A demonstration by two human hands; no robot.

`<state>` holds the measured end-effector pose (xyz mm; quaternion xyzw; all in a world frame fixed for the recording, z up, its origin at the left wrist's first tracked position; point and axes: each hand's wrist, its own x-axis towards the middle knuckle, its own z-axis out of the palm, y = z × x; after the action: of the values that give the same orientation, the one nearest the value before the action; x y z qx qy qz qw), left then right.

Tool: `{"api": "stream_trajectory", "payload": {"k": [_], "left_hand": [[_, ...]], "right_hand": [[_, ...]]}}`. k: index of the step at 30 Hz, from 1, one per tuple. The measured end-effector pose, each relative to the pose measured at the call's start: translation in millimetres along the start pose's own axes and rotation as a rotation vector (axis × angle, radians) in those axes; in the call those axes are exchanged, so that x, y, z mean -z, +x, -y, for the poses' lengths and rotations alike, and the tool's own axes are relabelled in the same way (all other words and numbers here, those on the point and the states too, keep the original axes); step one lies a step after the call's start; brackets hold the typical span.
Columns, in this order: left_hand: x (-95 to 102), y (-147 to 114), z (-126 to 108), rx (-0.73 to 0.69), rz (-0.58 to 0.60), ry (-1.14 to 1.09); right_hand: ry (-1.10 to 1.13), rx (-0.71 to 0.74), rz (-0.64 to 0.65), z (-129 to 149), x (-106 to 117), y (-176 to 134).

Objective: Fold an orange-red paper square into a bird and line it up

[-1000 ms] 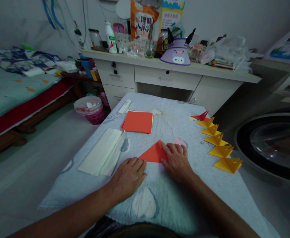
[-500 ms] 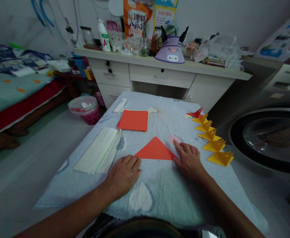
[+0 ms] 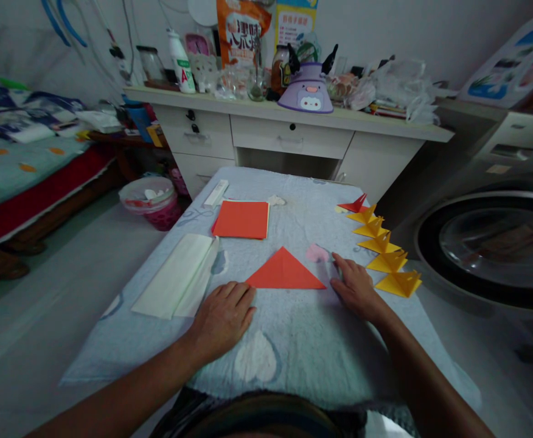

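Note:
An orange-red sheet of origami paper [image 3: 286, 271], folded into a triangle, lies flat on the cloth-covered table with its peak pointing away from me. My left hand [image 3: 224, 315] rests flat by its left corner, fingertips at the paper's edge and fingers stretched out. To the right of the triangle, clear of its corner, my right hand [image 3: 356, 288] is held over the cloth with fingers apart and nothing in it. Beyond the triangle sits a stack of square origami paper [image 3: 241, 219], orange-red on top.
Several folded yellow paper figures [image 3: 398, 283] and a red one [image 3: 356, 204] line the table's right side. A pale folded paper sheet [image 3: 175, 277] lies at left, with a small white box [image 3: 216, 193] behind. A pink bin [image 3: 157, 207] stands on the floor; a washing machine [image 3: 490, 249] is at right.
My right hand has moved right, off the triangle's right corner. My left hand stays at the left corner. The whole view has shifted slightly.

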<state>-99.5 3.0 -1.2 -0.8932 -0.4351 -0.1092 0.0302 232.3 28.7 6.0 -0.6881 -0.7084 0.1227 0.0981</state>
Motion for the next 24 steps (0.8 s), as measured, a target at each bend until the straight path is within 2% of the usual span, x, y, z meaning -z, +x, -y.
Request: {"api": "stream_trajectory", "payload": {"k": [4, 7, 11, 14, 18, 21, 24], "left_hand": [[-0.5, 6.4, -0.8, 0.075, -0.105, -0.125], [-2.1, 24.7, -2.5, 0.172, -0.154, -0.251], [-5.8, 58.1, 0.3, 0.259, -0.044, -0.424], [-9.3, 74.9, 4.3, 0.316, 0.007, -0.486], [-15.6, 78.3, 7.7, 0.321, -0.057, -0.529], [-18.6, 74.8, 10.7, 0.308, -0.108, -0.601], [-18.8, 73.3, 14.8, 0.276, -0.110, -0.733]], "right_hand": [[0.239, 0.070, -0.022, 6.4, 13.0, 14.1], [0.340, 0.131, -0.043, 22.2, 12.8, 24.8], [0.368, 0.197, -0.078, 43.3, -4.2, 35.0], [0.351, 0.194, -0.156, 49.1, -19.9, 38.1], [0.313, 0.220, -0.182, 47.1, -29.5, 37.3], [0.328, 0.261, -0.176, 45.3, -28.3, 34.4], [0.355, 0.322, -0.149, 45.2, -25.0, 30.4]]}}
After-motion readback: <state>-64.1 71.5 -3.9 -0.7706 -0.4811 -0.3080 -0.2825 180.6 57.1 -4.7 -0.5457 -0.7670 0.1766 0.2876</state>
